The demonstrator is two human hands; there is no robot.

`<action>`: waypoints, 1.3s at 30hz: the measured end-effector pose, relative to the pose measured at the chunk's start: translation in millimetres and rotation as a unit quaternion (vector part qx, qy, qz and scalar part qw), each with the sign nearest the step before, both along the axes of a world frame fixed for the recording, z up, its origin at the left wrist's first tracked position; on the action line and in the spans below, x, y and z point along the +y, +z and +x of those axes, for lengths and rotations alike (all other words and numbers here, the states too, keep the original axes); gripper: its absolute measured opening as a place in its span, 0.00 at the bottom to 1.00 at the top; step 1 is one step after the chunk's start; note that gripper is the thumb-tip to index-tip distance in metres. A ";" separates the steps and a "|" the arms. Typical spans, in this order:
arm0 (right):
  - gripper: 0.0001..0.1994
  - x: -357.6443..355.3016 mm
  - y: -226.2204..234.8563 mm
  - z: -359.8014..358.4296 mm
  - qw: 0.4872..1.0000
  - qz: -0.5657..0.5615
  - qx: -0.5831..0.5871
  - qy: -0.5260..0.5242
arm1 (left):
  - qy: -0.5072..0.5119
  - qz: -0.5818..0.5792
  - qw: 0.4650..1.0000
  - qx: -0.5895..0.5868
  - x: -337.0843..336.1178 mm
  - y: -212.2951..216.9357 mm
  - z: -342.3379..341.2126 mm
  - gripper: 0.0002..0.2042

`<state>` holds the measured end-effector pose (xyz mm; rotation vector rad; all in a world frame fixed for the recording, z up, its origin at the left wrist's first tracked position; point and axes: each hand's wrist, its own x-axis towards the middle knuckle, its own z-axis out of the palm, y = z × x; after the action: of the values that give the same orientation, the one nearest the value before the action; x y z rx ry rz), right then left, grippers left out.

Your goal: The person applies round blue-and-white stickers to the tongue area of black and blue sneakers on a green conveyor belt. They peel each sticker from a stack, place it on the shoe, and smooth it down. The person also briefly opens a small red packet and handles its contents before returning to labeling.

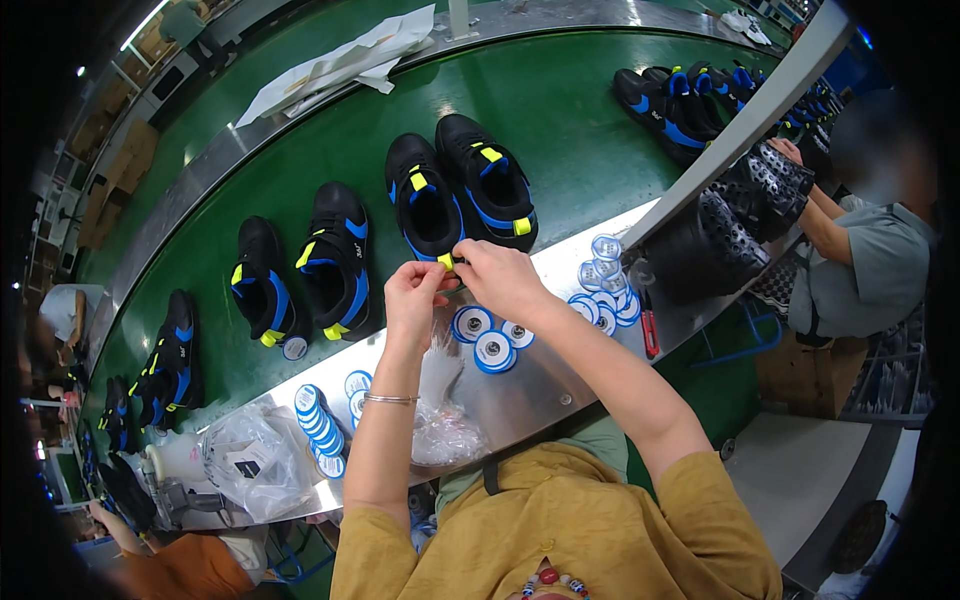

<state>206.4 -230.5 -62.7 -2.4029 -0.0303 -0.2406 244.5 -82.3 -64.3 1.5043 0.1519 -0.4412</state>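
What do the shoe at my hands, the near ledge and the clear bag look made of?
Shoe: mostly matte black, perhaps synthetic or fabric; little shine. Ledge: bare metal, satin, likely steel; grey with blurred reflections. Bag: thin glossy plastic; see-through, crinkled.

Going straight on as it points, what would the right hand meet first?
Likely the yellow heel tab of the black-and-blue shoe just ahead, though exact depth is unclear.

A pale metal post (737,130) slants across the upper right. Below its foot lies 1 cutter (650,332) with a red handle. To its right sits 1 co-worker (872,262) in a grey-green top, near a brown carton (818,376). Well left of the post are white sheets (345,62) and, lower, a clear plastic bag (262,470).
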 end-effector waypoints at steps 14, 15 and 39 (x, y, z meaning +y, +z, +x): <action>0.06 -0.3 19.4 12.7 0.954 0.298 -0.028 0.021 | -0.071 0.045 0.963 -0.255 -13.2 10.9 -4.7 0.03; 0.05 -1.8 12.7 14.1 0.942 0.333 -0.025 0.030 | -0.063 0.055 0.960 -0.266 -13.0 9.8 -4.3 0.03; 0.05 10.6 0.5 26.0 0.861 0.503 0.066 0.039 | -0.043 0.098 0.940 -0.324 22.7 1.3 0.7 0.11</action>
<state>232.4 -219.9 -62.3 -1.3581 0.0517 -0.0231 245.3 -59.6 -62.9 1.7837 -0.4000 0.0208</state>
